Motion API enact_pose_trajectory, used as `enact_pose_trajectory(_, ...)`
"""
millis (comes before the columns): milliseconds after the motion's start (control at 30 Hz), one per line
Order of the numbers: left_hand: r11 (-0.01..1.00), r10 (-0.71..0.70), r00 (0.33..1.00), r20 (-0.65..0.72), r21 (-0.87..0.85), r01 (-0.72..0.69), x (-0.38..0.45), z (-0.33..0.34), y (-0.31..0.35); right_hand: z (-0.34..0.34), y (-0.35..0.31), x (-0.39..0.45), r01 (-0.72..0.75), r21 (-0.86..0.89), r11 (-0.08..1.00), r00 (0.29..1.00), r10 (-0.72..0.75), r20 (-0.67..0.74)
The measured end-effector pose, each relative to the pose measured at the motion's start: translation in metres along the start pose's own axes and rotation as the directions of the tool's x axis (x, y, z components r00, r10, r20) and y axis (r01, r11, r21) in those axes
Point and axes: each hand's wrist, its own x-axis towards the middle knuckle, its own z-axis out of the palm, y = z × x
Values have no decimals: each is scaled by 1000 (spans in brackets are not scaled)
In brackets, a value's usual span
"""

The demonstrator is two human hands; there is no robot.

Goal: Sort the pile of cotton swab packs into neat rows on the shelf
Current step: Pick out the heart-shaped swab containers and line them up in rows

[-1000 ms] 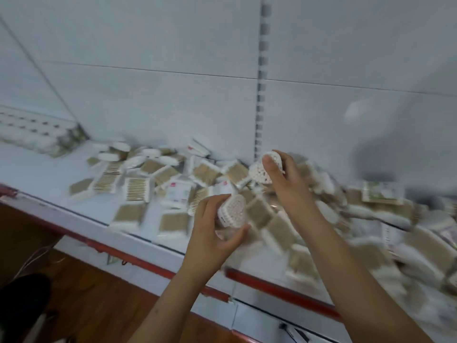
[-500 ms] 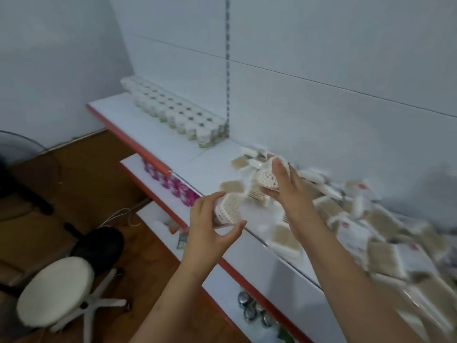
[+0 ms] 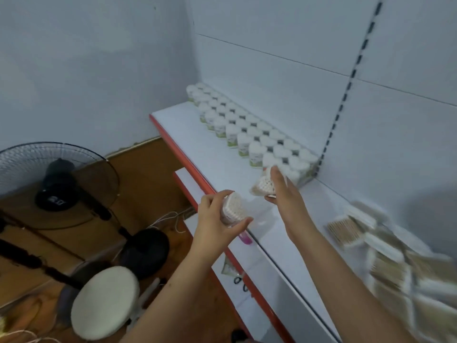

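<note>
My left hand (image 3: 218,219) grips a heart-shaped cotton swab pack (image 3: 233,206) over the shelf's red front edge. My right hand (image 3: 286,194) holds a second heart-shaped swab pack (image 3: 262,186) above the white shelf (image 3: 197,134), just in front of the near end of the rows. Two neat rows of heart-shaped packs (image 3: 247,129) run along the back panel up to the slotted upright. A loose pile of flat swab packs (image 3: 385,253) lies on the shelf at the lower right, blurred.
A standing fan (image 3: 57,184) and a round white stool (image 3: 105,302) stand on the wooden floor at the left. Lower shelves with a pink item (image 3: 246,237) show under the red edge. A slotted upright (image 3: 346,95) divides the back panel.
The view has swung left, from the pile to the rows of packs. Both hands, each still holding a pack, have moved left toward the near end of the rows.
</note>
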Motion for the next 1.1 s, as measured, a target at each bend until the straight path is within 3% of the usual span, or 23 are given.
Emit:
enact_pose_trajectory(133,1000,15,999,-36,27,-15,70,-30,-32,46,-1,64,-37,-73,997,999,39,21)
enact_pose_trajectory(300,987,-113,990,-79,-127,102,129,-58,-76,107,13,127,-41,-138,990,996,52,75)
enact_pose_trajectory(533,957,-93,995,19,-275,95,239,-104,-129,186,11,226,35,-264,964,999,-26,41)
enact_pose_trajectory(667,944,-73,993,93,-315,99,300,-134,-157,220,27,267,64,-353,934,994,-91,-60)
enact_pose_trajectory(900,916,-89,986,142,-376,137,366,-138,-182,228,43,272,25,-135,990,967,-58,-246)
enact_pose_trajectory(1100,929,-91,988,126,-347,129,416,-127,-193,225,61,267,104,-210,972,923,-173,-345)
